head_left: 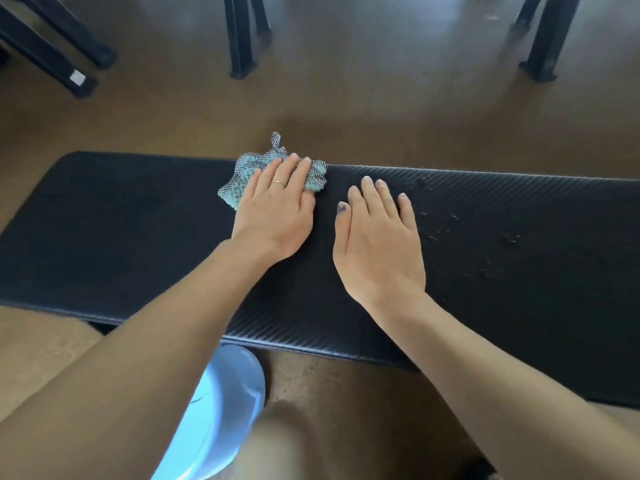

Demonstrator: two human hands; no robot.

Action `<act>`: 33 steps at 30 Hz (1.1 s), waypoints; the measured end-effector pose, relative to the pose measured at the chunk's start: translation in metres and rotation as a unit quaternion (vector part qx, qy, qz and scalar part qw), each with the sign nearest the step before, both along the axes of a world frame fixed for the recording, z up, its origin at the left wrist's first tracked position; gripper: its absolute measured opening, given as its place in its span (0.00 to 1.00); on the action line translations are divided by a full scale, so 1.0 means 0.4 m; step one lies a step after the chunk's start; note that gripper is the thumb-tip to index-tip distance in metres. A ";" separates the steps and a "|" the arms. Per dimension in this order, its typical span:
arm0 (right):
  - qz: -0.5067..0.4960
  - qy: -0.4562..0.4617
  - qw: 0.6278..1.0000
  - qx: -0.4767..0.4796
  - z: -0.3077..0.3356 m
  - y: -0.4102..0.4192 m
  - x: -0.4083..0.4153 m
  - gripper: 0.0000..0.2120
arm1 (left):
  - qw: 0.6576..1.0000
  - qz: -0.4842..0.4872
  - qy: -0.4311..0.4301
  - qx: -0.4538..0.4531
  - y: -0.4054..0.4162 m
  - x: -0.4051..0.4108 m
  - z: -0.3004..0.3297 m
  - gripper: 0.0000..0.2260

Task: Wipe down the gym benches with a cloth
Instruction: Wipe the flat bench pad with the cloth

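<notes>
A long black padded gym bench runs across the view from left to right. A crumpled teal and checkered cloth lies at the bench's far edge, near the middle. My left hand presses flat on the cloth with straight fingers, and part of the cloth is hidden under them. My right hand rests flat on the bare bench pad just to the right of the left hand, holding nothing. Small specks and droplets mark the pad to the right of my right hand.
A pale blue basin stands on the brown floor under the bench's near edge, partly hidden by my left forearm. Black metal legs of other equipment stand on the floor beyond the bench, at the left, middle and right.
</notes>
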State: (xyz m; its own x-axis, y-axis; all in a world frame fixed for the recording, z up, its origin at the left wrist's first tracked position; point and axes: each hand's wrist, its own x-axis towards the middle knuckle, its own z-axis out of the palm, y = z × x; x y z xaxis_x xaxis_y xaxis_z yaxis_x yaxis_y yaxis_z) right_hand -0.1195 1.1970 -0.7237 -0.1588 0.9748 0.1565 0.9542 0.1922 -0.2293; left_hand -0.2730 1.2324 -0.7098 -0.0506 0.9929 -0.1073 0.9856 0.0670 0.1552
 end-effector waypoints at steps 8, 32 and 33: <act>-0.031 0.087 0.995 0.030 0.008 -0.017 0.015 0.29 | 0.996 -0.090 0.005 -0.001 -0.167 0.045 0.023 0.28; -0.056 0.017 0.998 -0.030 0.004 -0.007 0.196 0.29 | 0.986 -0.166 0.004 -0.017 -0.205 0.134 0.024 0.29; -0.058 0.018 0.998 -0.022 0.003 -0.006 0.193 0.30 | 0.985 -0.174 0.003 -0.015 -0.210 0.131 0.023 0.31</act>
State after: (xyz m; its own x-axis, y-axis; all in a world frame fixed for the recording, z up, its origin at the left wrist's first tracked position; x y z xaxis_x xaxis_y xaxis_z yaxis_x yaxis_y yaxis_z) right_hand -0.0421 1.1947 -0.7226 -0.0389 0.9923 0.1174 0.9607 0.0695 -0.2686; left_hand -0.2206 1.1485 -0.7007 0.2907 0.9467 -0.1386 0.9509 -0.2698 0.1518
